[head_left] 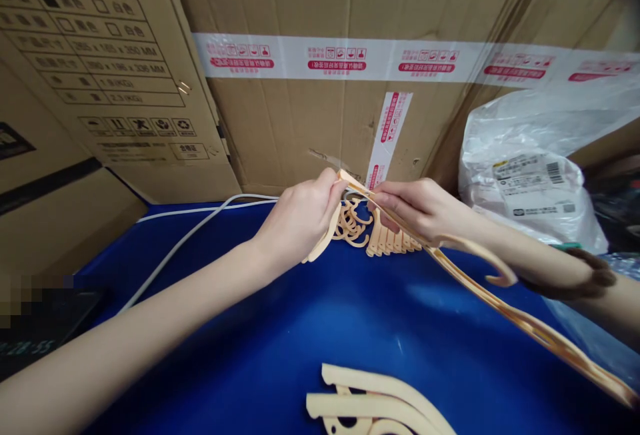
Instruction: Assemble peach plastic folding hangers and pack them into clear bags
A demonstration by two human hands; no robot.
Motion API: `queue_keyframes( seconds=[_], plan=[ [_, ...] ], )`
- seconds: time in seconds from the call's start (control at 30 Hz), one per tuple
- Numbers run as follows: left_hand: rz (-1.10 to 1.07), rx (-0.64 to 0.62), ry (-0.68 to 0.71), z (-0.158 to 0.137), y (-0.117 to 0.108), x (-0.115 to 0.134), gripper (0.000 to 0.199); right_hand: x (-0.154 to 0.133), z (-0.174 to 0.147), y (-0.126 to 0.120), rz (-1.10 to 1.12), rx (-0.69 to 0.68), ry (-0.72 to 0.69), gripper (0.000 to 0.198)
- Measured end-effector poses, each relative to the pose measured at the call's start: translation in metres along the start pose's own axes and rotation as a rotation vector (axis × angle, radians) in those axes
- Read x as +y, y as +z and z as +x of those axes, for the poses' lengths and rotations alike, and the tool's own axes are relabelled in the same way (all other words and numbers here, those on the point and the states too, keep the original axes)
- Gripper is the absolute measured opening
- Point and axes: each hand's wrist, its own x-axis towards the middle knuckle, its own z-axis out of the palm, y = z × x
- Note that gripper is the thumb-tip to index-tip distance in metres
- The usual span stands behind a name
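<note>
A beige plastic clothes hanger stretches from the middle of the view down to the lower right, its curved hook sticking out below my right forearm. My right hand is closed, pinching it near its inner end. My left hand is closed around the other end, where a beige curved arm shows below the fingers. The fingers partly hide where the parts meet. Behind the hands lie a heap of loose beige hooks and a neat row of beige hanger arms.
More beige hanger arms lie at the near edge of the blue table surface. Large cardboard boxes wall off the back and left. A white cable crosses the left side. A clear plastic bag with labels sits at the right.
</note>
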Motion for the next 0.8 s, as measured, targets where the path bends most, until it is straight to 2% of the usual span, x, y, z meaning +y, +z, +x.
queue_keyframes(
  seconds=[0.1,0.23,0.37,0.47,0.53,0.6,0.67,0.7,0.73,0.8],
  plan=[
    [0.037,-0.019,-0.002,-0.005,0.004,-0.005,0.024,0.004,0.001,0.003,0.370,-0.112,0.143,0.037],
    [0.029,-0.032,-0.087,-0.004,0.007,-0.033,0.028,0.014,0.000,0.003,0.830,-0.076,0.374,0.025],
    [0.028,-0.103,-0.165,-0.001,0.012,-0.070,0.038,0.019,-0.004,-0.001,0.943,-0.074,0.400,0.020],
    [0.038,-0.054,-0.225,0.000,0.017,-0.082,0.027,0.016,-0.005,-0.002,0.980,-0.054,0.416,0.018],
    [0.014,0.001,-0.227,0.000,0.018,-0.078,0.030,0.012,-0.005,-0.003,1.027,0.038,0.439,0.015],
    [-0.048,0.004,-0.196,-0.002,0.018,-0.064,0.036,0.009,-0.006,-0.002,1.096,0.215,0.456,0.010],
    [-0.195,-0.092,-0.186,-0.005,0.016,-0.045,0.049,0.009,-0.008,0.000,1.140,0.420,0.425,0.006],
    [-0.317,-0.182,-0.199,-0.007,0.015,-0.036,0.060,0.010,-0.010,0.000,1.133,0.496,0.395,0.008],
    [-0.555,-0.310,-0.268,-0.009,0.014,-0.028,0.061,0.012,-0.012,0.001,1.103,0.547,0.364,0.012],
    [-0.905,-0.431,-0.418,-0.012,0.011,-0.017,0.043,0.017,-0.016,0.000,0.989,0.564,0.326,0.019]
  ],
)
